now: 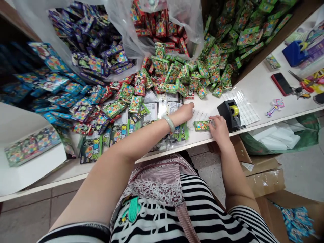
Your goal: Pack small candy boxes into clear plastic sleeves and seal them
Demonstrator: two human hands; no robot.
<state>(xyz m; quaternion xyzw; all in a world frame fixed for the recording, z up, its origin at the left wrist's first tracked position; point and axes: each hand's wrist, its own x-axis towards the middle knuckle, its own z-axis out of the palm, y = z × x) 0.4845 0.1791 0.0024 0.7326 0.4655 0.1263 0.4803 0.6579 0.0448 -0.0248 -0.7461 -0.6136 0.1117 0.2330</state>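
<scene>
My left hand, with a pale bangle on its wrist, is closed above the sticker sheet beside the flat green-and-black pouches; what its fingertips hold, if anything, is too small to make out. A small green packet lies near the table's front edge, and my right hand has its fingers closed on the right end of it. Just right of that hand stands a black tape dispenser with a yellow core. A white label sheet lies between my hands.
Heaped packets rise behind my hands: blue, purple, red and green. To the right are a red-edged phone, keys, scissors and a blue dispenser. Below the table's edge sit cardboard boxes and a green sack.
</scene>
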